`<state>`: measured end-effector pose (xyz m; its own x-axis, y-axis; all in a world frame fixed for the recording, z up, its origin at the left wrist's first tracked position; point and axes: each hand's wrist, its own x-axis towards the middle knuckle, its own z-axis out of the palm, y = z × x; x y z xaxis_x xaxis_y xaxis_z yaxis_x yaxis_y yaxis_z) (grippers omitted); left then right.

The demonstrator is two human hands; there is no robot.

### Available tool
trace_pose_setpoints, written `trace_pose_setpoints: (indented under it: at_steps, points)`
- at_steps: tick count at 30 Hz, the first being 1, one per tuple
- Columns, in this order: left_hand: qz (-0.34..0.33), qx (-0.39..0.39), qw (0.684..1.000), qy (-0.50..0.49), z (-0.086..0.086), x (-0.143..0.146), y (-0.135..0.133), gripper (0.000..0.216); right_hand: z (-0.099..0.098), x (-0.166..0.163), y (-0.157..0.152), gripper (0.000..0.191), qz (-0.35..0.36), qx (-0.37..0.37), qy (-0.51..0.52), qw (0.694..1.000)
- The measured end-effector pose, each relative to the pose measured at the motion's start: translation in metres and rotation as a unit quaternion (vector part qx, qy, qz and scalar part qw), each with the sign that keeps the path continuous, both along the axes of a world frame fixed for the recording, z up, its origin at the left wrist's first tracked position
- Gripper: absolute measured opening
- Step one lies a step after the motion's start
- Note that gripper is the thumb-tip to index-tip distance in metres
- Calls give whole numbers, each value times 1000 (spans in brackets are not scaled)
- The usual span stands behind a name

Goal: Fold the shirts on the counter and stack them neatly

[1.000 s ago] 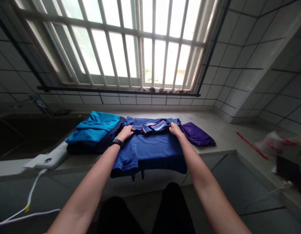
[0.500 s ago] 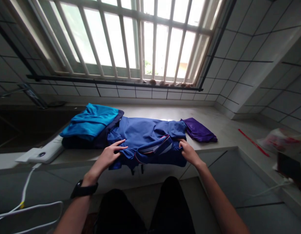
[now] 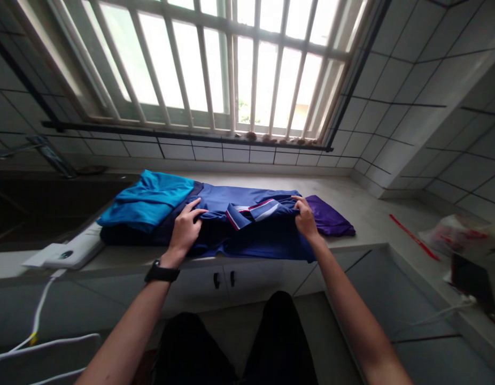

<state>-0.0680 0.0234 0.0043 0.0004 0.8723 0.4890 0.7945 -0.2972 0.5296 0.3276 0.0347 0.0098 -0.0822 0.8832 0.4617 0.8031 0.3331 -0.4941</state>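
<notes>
A blue polo shirt (image 3: 255, 238) lies across the countertop, its lower part draping over the front edge. Its striped collar (image 3: 253, 210), edged in red and white, faces me near the middle. My left hand (image 3: 187, 222) pinches the shirt at its left side, thumb and fingers closed on the cloth. At the right side, my right hand (image 3: 306, 216) grips the shirt too. Close by my left hand is a folded bright blue garment (image 3: 151, 198) on top of dark cloth (image 3: 131, 237). A folded purple cloth (image 3: 331, 216) sits just beyond my right hand.
A white power adapter (image 3: 73, 254) with a cable rests by the dark sink (image 3: 39, 208) at left. On the right counter are a red strip (image 3: 414, 237), a plastic bag (image 3: 451, 233) and a dark device (image 3: 472, 278). A barred window (image 3: 231, 69) is behind the counter.
Both hands have moved away from me toward the window, carrying the gripped edge and collar of the shirt up onto the counter. Less cloth hangs over the front, uncovering the cabinet handles.
</notes>
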Motion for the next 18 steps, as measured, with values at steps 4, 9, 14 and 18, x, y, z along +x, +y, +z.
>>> trace_pose_setpoints:
  at_steps: [4,9,14,18]
  points:
    - [-13,-49,999,15,-20,-12,-18,31,-22,23,-26,35,67,-46,8,997]
    - [-3,-101,992,80,-28,-14,-31,37,-24,31,-52,48,49,-122,-75,988]
    - [-129,-67,982,119,-7,22,-54,54,-13,3,-76,66,78,-85,-130,985]
    - [-247,-139,952,118,2,42,-58,41,-12,-12,-72,42,108,-102,-87,985]
